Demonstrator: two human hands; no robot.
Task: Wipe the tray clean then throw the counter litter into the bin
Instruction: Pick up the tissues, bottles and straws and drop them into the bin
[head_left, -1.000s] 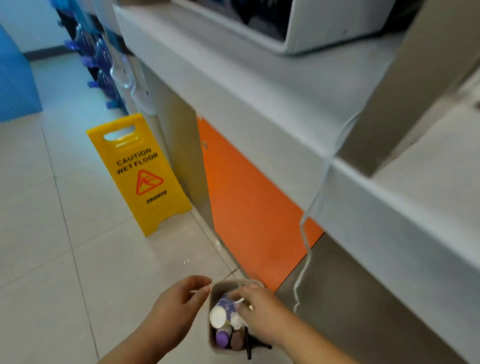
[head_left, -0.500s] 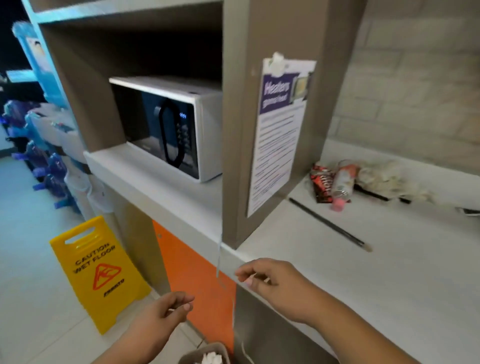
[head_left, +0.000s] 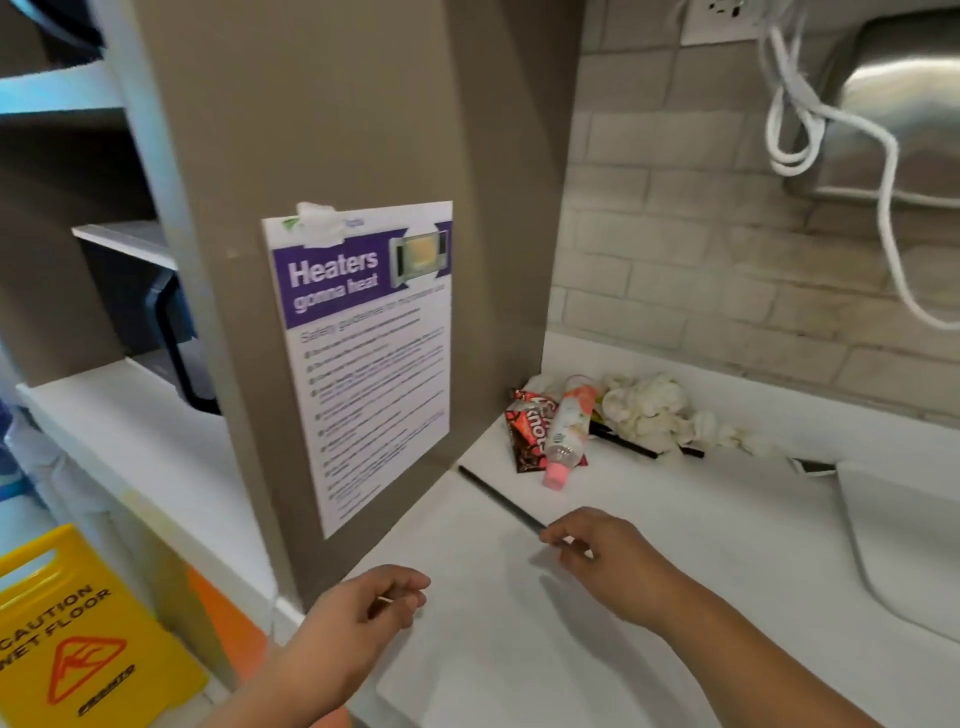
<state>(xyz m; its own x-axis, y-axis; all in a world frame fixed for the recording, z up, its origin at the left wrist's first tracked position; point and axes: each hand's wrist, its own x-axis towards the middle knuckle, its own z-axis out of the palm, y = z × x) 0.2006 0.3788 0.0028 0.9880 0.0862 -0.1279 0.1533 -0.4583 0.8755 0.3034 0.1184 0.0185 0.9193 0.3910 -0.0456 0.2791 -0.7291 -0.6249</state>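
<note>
On the white counter (head_left: 701, 519) a thin black stick (head_left: 498, 499) lies slanted. My right hand (head_left: 602, 556) is at its near end, fingers curled over it and pinching it. My left hand (head_left: 363, 613) hovers over the counter's front edge, fingers loosely curled, nothing plainly in it. Against the back wall lies litter: a red-brown snack wrapper (head_left: 527, 434), a small bottle with a pink cap (head_left: 563, 431) on its side, crumpled white tissue (head_left: 649, 410) and a second black stick (head_left: 623, 441). Neither the bin nor a tray is in view.
A brown divider panel with a taped purple notice (head_left: 374, 353) stands left of the counter, with a microwave (head_left: 171, 332) behind it. A sink basin (head_left: 904, 545) lies at the right. A steel wall unit (head_left: 904, 104) with a white cable (head_left: 831, 130) hangs above. On the floor stands a yellow wet-floor sign (head_left: 78, 639).
My view rose from the bin on the floor to the counter. Both hands came up from the bin; the right hand reached forward to the black stick's near end.
</note>
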